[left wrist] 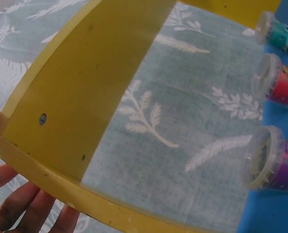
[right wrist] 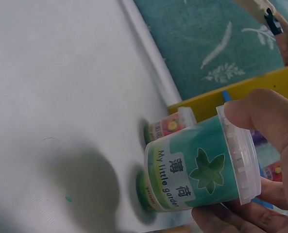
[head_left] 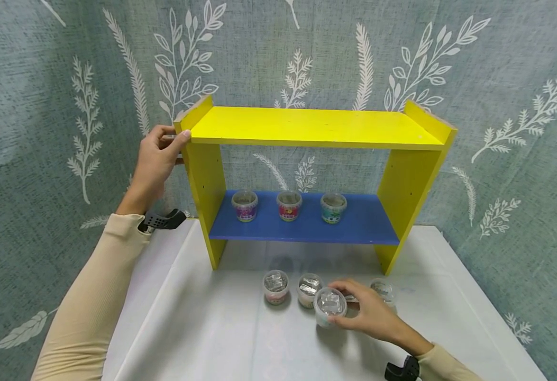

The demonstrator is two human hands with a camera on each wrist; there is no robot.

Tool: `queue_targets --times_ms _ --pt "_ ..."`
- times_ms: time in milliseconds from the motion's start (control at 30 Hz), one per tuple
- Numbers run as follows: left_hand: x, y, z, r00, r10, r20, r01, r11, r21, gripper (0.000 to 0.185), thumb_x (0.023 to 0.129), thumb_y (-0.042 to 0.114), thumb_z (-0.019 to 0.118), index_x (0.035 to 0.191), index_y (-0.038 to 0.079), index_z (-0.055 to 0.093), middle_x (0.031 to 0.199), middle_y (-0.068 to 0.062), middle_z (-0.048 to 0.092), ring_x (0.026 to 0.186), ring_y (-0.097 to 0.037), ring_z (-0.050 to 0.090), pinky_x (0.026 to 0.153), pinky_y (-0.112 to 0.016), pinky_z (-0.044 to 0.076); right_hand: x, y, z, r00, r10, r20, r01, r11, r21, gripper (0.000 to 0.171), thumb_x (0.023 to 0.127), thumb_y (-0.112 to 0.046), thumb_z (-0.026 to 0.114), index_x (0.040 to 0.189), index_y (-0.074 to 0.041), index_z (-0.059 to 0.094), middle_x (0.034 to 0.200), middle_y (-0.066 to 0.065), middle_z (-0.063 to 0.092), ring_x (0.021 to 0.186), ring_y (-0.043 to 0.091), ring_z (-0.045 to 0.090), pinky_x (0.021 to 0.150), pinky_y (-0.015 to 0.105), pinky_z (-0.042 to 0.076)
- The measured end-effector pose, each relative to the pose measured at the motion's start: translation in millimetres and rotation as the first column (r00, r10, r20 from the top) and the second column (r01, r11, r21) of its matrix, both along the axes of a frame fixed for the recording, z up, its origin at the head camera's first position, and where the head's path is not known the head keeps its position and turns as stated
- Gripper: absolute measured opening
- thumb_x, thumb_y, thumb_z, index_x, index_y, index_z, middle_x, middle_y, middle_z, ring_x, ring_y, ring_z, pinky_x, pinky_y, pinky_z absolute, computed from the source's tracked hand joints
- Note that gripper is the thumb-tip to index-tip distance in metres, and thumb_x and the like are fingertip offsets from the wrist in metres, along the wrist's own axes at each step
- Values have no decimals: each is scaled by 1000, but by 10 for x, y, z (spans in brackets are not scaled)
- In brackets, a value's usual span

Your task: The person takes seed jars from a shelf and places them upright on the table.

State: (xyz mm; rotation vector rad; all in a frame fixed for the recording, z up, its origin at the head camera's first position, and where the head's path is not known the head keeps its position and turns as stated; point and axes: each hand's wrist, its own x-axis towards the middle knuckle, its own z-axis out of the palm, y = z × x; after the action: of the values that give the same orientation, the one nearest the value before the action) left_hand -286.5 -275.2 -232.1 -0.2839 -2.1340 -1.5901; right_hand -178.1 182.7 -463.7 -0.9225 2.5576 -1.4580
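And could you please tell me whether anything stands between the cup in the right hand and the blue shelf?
Low down, yes: another cup stands on the white table just behind the held cup, slightly left. Above it, nothing visible blocks the open front of the blue shelf.

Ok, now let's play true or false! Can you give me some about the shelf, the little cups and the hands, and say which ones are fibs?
1. The left hand holds one side of the shelf. True.
2. The shelf's top board is blue. False: it is yellow.
3. Three cups stand on the blue board. True.
4. The middle one of those three has a purple label. False: its label is red.
5. The right hand holds a cup with a red label. False: the held cup has a green label with a leaf picture.
6. The cloth behind the shelf has white leaf patterns. True.
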Motion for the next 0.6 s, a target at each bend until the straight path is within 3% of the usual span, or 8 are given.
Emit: queue_targets --times_ms 333,500,600 --pt "5 2 7 1000 5 4 -5 1000 -3 51 101 47 63 139 14 53 121 -3 60 108 -18 60 88 -31 52 15 -21 -80 994 -9 -109 21 994 108 65 82 -41 88 134 -9 64 123 2 58 112 25 65 91 30 57" --pt "0 6 3 1000 3 -1 -2 1000 7 49 101 46 63 137 14 54 120 -2 60 107 -18 60 89 -32 52 20 -41 -112 965 17 -261 37 979 200 62 81 -44 88 131 -15 68 119 -7 59 106 12 63 88 31 58" --pt "-6 9 2 1000 -2 -5 2 1000 10 48 101 46 64 137 15 54 119 -2 61 107 -18 60 88 -33 52 29 -50 -136 957 30 -290 37 974 222 61 82 -46 87 131 -17 68 121 -7 60 106 10 62 86 30 58"
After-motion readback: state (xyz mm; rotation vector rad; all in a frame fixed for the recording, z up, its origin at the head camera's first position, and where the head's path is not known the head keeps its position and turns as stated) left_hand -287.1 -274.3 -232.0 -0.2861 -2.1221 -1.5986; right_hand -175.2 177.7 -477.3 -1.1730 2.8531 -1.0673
